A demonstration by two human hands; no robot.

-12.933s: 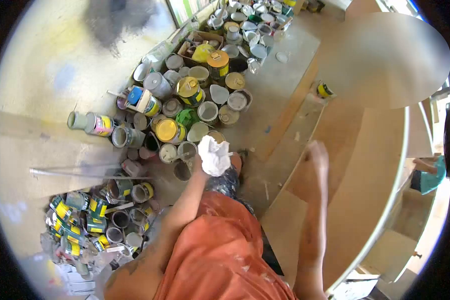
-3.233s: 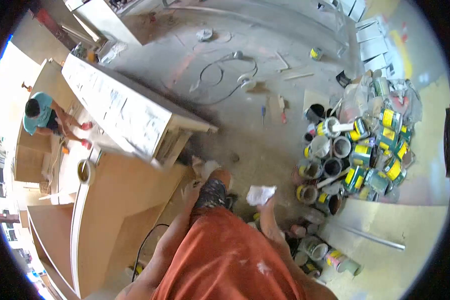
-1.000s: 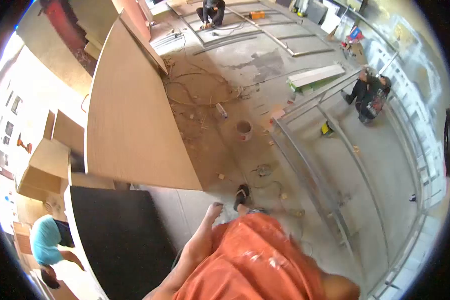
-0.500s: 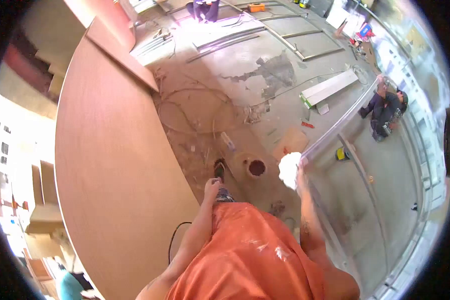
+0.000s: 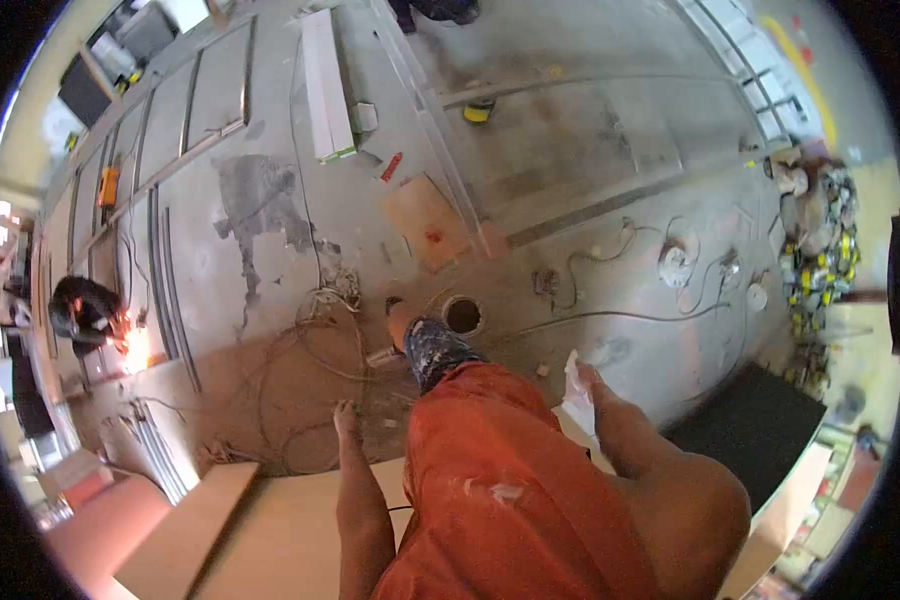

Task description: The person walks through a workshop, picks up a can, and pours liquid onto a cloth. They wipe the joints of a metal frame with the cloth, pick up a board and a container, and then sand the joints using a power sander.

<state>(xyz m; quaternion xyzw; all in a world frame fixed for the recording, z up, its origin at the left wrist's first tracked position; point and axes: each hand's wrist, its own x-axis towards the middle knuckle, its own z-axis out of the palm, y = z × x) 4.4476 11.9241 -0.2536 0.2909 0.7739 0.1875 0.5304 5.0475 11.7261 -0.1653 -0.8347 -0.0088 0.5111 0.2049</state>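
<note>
My right hand [image 5: 592, 382] is closed on a crumpled white rag [image 5: 576, 395], cloth or paper, which hangs down beside my orange shirt. My left hand [image 5: 347, 420] hangs low over the dusty floor near the wooden panel [image 5: 300, 535], its fingers loosely curled and nothing visible in them. One of my legs, in a paint-spotted trouser leg [image 5: 435, 352], steps forward beside a round hole [image 5: 462, 315] in the floor.
A co-worker [image 5: 88, 315] crouches at far left by bright sparks and metal frames. Another person's dark legs [image 5: 435, 10] show at the top. Cables [image 5: 610, 322] cross the floor. A long white box [image 5: 326, 85], a brown board [image 5: 426, 222] and a black sheet [image 5: 750, 430] lie around.
My view has turned right, so the wooden panel now lies at the bottom and the sparks at far left. My right hand has left the metal frame's side, still holding the rag.
</note>
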